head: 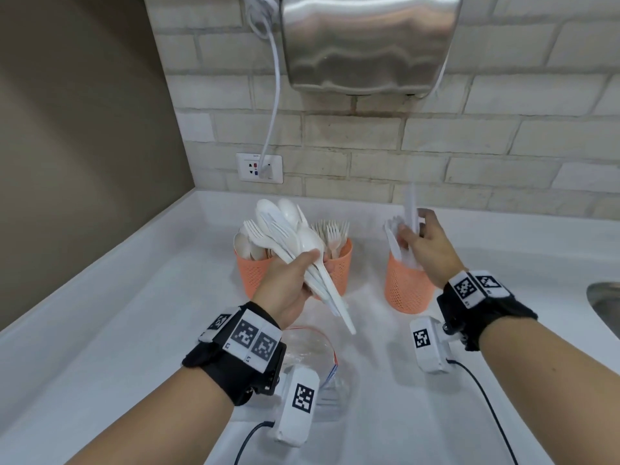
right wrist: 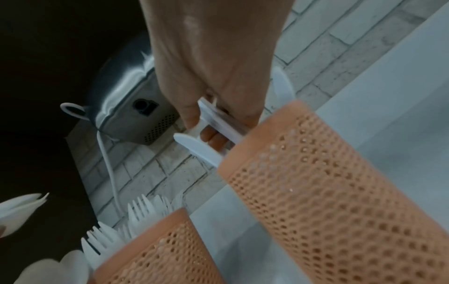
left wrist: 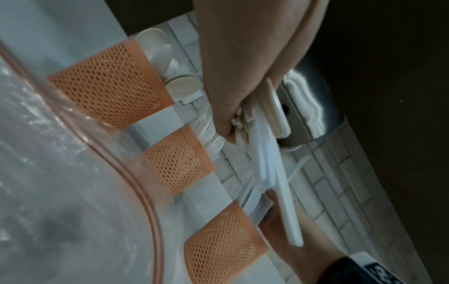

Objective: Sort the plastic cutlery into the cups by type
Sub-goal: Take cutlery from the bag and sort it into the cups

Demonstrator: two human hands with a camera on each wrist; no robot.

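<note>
My left hand (head: 318, 260) grips a bundle of white plastic spoons and forks (head: 288, 229) above the two left orange mesh cups. The left cup (head: 250, 276) holds spoons and the middle cup (head: 340, 266) holds forks. My right hand (head: 412, 229) pinches a white knife (head: 411, 201), held upright over the right cup (head: 404, 290), which holds knives. In the right wrist view the knife (right wrist: 218, 117) sits between thumb and fingers at the mouth of that cup (right wrist: 328, 192). In the left wrist view the bundle (left wrist: 264, 153) runs past all three cups.
A clear zip bag (head: 312, 347) lies on the white counter (head: 134, 330) under my left wrist. A steel hand dryer (head: 365, 41) hangs on the brick wall, its cord plugged into an outlet (head: 260, 167). A sink rim (head: 604, 303) shows at the right edge.
</note>
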